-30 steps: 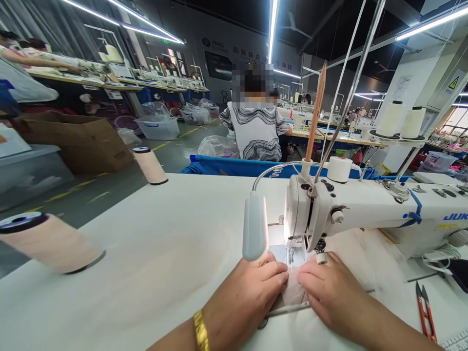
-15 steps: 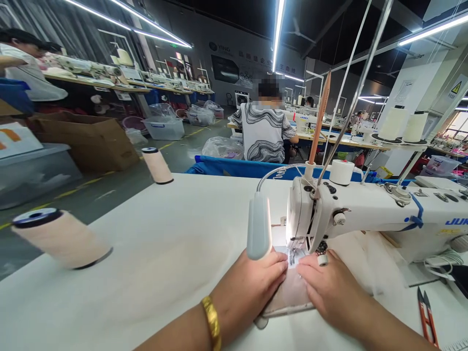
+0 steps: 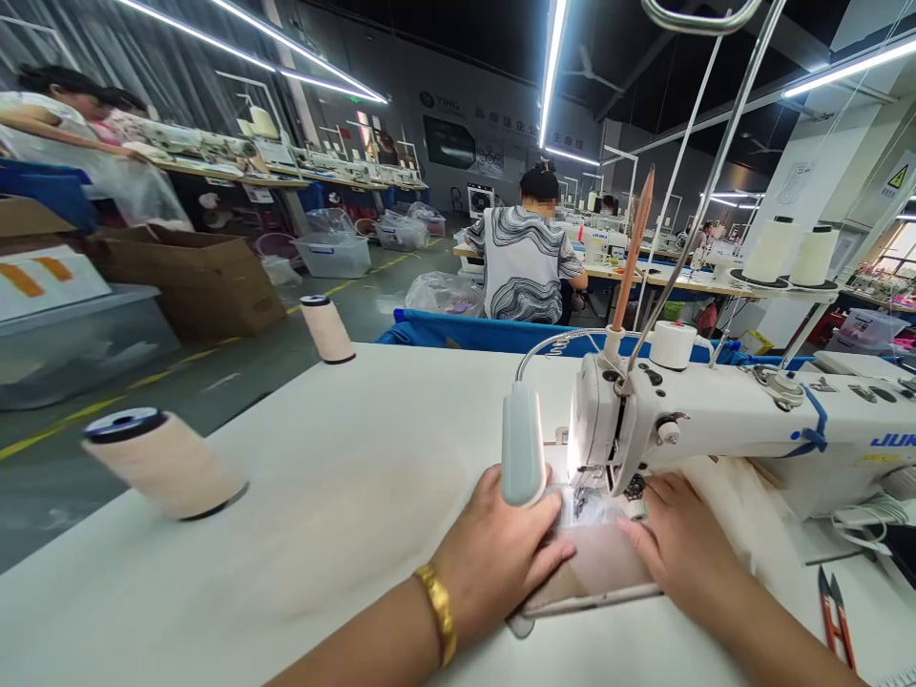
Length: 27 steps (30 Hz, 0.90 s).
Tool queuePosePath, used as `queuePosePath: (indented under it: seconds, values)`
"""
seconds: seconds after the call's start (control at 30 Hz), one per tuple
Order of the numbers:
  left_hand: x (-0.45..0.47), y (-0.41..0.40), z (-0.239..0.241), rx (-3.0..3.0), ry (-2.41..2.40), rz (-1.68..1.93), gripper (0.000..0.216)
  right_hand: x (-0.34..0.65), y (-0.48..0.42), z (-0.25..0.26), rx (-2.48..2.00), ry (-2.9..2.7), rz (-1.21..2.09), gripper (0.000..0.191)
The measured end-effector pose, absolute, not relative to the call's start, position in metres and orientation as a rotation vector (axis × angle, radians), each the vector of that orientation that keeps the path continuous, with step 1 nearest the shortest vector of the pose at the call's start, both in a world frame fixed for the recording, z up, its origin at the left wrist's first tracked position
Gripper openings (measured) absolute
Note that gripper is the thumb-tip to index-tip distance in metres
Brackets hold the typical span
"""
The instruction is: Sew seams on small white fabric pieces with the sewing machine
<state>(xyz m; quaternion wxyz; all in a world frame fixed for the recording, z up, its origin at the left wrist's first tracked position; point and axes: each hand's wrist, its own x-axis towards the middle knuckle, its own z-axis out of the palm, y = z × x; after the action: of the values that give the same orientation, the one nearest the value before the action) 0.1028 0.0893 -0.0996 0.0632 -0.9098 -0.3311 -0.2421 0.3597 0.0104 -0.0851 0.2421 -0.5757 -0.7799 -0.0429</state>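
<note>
My left hand [image 3: 505, 544], with a gold bracelet [image 3: 438, 611] at the wrist, lies flat left of the needle area, thumb and fingers apart. Part of its fingers is behind the grey lamp [image 3: 522, 448]. To the right of the presser foot [image 3: 588, 502], my right hand [image 3: 687, 539] rests with its thumb spread from the other fingers, which are partly hidden. Between the hands, thin pale pinkish fabric [image 3: 608, 558] appears to cover the sewing plate. More sheer cloth [image 3: 737, 506] is bunched beyond my right hand. The white sewing machine [image 3: 687, 401] stands above the hands.
Two cones of pale thread, a near one [image 3: 168, 468] and a far one [image 3: 327, 329], stand on the white table [image 3: 343, 572]. Red-handled thread snips [image 3: 836, 615] lie at right. A blue cloth bin [image 3: 458, 329] borders the far edge; a co-worker [image 3: 528, 258] sits beyond.
Both hands have spread apart: the left thumb has separated from its fingers, and the right hand has shifted rightward from the presser foot. The whole view has shifted slightly.
</note>
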Motion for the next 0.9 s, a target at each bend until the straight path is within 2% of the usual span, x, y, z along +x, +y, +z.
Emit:
queuePosePath:
  seconds: [0.13,0.3,0.43,0.53,0.63,0.77,0.9]
  values:
    - [0.097,0.075,-0.087,-2.757,-0.698,-0.699,0.027,0.363,0.01,-0.082,-1.569,-2.122,-0.121,0.009]
    - [0.095,0.054,-0.081,-2.948,-0.768,-0.763,0.027,0.349,0.001,-0.079,-1.279,-2.148,-0.168,0.017]
    - [0.091,0.06,-0.072,-3.066,-0.778,-0.806,0.003,0.336,-0.004,-0.078,-1.102,-2.282,-0.081,0.016]
    - [0.09,0.082,-0.074,-2.95,-0.857,-0.864,0.02,0.333,-0.004,-0.078,-1.125,-2.372,-0.034,0.014]
    - [0.092,0.1,-0.09,-2.892,-0.815,-0.77,0.033,0.334,-0.003,-0.079,-1.208,-2.349,-0.066,0.011]
    - [0.095,0.095,-0.105,-2.668,-0.849,-0.812,0.03,0.341,-0.001,-0.079,-1.281,-2.236,-0.111,0.013]
    - [0.096,0.073,-0.09,-2.78,-0.739,-0.746,0.033,0.347,0.001,-0.08,-1.369,-2.137,-0.107,0.014]
